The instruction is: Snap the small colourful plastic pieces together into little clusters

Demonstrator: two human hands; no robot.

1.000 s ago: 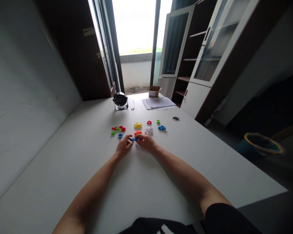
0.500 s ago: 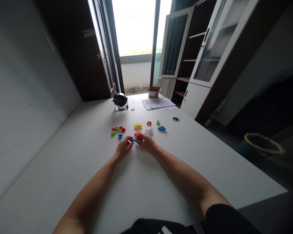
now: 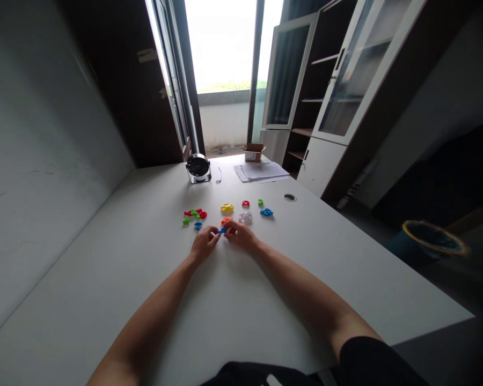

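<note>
Between my two hands is a small blue plastic piece (image 3: pixel 221 231), like a toy building part, just above or on the white table. My left hand (image 3: pixel 205 240) pinches its left end with thumb and fingers. The right end is pinched by my right hand (image 3: pixel 240 235), whose fingers hide part of it. Right behind my right fingers lies an orange piece (image 3: pixel 226 220), partly covered. A white translucent cluster (image 3: pixel 245 217) sits just beyond that hand. Near my left hand rests another blue piece (image 3: pixel 198 226).
Red and green pieces (image 3: pixel 195 213) lie at the left, a yellow piece (image 3: pixel 227 208) in the middle, a blue cluster (image 3: pixel 266 212) at the right. Farther back stand a black round fan-like device (image 3: pixel 198 168), papers (image 3: pixel 261 171) and a cardboard box (image 3: pixel 254 152). A cable hole (image 3: pixel 290 197) pierces the tabletop.
The blue piece between my fingers has turned slightly and shows a different side. Both hands stay in nearly the same place.
</note>
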